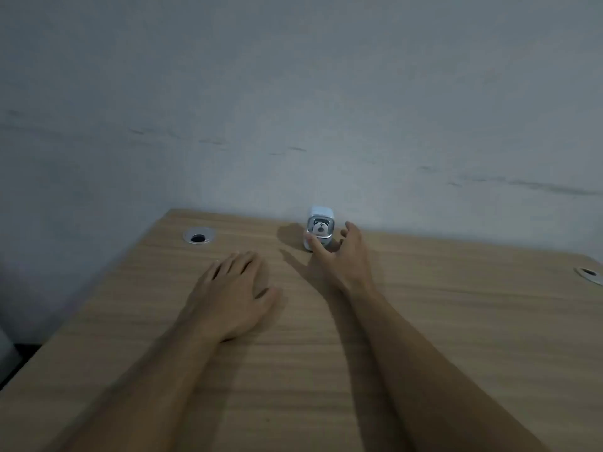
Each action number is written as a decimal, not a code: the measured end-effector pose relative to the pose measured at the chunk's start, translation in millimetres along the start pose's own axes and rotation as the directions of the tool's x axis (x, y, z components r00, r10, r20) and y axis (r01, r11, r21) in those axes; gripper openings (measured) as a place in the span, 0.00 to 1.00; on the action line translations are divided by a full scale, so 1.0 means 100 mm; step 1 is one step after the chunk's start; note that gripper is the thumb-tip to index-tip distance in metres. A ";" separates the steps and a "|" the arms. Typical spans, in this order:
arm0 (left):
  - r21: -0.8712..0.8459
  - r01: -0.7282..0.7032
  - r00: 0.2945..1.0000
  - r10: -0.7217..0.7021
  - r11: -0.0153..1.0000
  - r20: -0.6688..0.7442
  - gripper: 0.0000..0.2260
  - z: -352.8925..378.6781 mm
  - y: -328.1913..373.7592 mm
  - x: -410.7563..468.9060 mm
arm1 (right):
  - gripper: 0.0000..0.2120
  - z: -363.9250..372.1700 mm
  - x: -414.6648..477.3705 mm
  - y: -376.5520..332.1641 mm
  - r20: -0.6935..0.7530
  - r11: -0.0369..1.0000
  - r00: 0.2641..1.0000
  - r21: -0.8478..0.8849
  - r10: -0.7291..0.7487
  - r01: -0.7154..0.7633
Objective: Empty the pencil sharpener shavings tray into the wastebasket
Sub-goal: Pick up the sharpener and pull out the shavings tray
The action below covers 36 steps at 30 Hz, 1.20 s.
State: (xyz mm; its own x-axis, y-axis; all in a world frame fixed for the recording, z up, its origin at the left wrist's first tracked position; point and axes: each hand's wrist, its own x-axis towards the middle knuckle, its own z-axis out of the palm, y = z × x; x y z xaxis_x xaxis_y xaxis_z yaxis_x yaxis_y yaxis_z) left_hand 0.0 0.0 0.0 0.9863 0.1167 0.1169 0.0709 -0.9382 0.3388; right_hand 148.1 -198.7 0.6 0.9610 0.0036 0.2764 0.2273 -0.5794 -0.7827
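Observation:
A small pale-blue pencil sharpener point(320, 224) with a panda face on its front stands upright at the far edge of the wooden desk point(456, 321), against the wall. My right hand point(342, 256) reaches up to it with fingers spread; the thumb lies at its lower left and the fingers curl just to its right, not closed around it. My left hand point(233, 293) lies flat, palm down, on the desk to the left and nearer me. The sharpener's base is partly hidden by my thumb. No wastebasket is in view.
A round metal cable grommet point(199, 237) sits in the desk at the far left, another grommet point(589, 274) at the right edge. A grey-white wall point(293, 109) rises right behind the desk. The desk's left edge drops to a dark floor.

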 end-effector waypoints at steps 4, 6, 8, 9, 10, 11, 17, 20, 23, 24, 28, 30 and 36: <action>0.012 -0.017 1.000 0.017 1.000 -0.007 0.39 0.02 -0.04 0.03 | 0.49 0.17 0.15 -0.11 -0.032 0.998 0.997 -0.001 -0.064 0.064; 0.015 -0.016 1.000 0.016 1.000 -0.019 0.39 0.03 -0.02 0.05 | 0.38 0.22 0.22 -0.10 -0.046 0.998 0.997 -0.010 -0.064 0.064; 0.021 -0.020 0.999 0.021 1.000 -0.034 0.39 0.03 -0.03 0.07 | 0.33 0.21 0.24 -0.07 -0.048 0.997 0.996 -0.037 -0.068 0.067; 0.020 -0.018 0.999 0.019 1.000 -0.043 0.39 0.02 -0.03 0.07 | 0.31 0.21 0.25 -0.04 -0.051 0.997 0.996 -0.041 -0.066 0.064; 0.018 -0.016 0.999 0.016 1.000 -0.049 0.39 0.02 -0.03 0.07 | 0.30 0.20 0.26 -0.01 -0.053 0.997 0.996 -0.030 -0.071 0.070; 0.010 -0.012 0.999 0.012 1.000 -0.050 0.38 0.02 -0.04 0.08 | 0.29 0.19 0.24 0.01 -0.050 0.997 0.995 -0.005 -0.082 0.082; -0.362 0.004 0.984 -0.068 0.932 -0.163 0.20 -0.18 -0.01 -0.11 | 0.23 -0.12 -0.22 -0.08 0.024 0.987 0.989 0.070 -0.149 0.147; -0.599 -0.023 0.970 -0.126 0.800 -0.206 0.09 -0.26 0.04 -0.34 | 0.24 -0.33 -0.63 -0.14 0.147 0.983 0.974 0.100 -0.170 0.156; -0.662 -0.018 0.982 -0.110 0.749 -0.151 0.08 -0.28 0.04 -0.70 | 0.27 -0.56 -1.08 -0.12 0.250 0.971 0.945 0.163 -0.211 0.173; -0.664 -0.015 0.989 -0.085 0.748 -0.118 0.07 -0.29 0.04 -0.83 | 0.27 -0.63 -1.21 -0.11 0.278 0.968 0.936 0.183 -0.216 0.169; -0.558 -0.053 0.998 0.022 0.828 -0.062 0.08 -0.33 0.09 -1.31 | 0.27 -0.89 -1.59 -0.07 0.356 0.959 0.899 0.210 -0.254 0.188; -0.490 -0.092 0.995 0.061 0.867 -0.079 0.10 -0.31 0.08 -1.44 | 0.28 -0.98 -1.71 -0.06 0.372 0.953 0.884 0.217 -0.283 0.214; -0.409 -0.186 0.981 0.146 0.894 -0.125 0.15 -0.26 0.09 -1.56 | 0.29 -1.09 -1.85 -0.12 0.407 0.930 0.843 0.257 -0.351 0.263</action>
State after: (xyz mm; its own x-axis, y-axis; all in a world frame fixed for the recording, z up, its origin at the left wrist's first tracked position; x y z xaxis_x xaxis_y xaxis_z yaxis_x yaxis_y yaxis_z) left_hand -156.8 -18.1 8.9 0.9594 0.0180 0.2814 -0.1808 -0.7267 0.6627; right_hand -49.9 -281.4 19.1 0.7948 0.5383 0.2804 0.5043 -0.3287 -0.7985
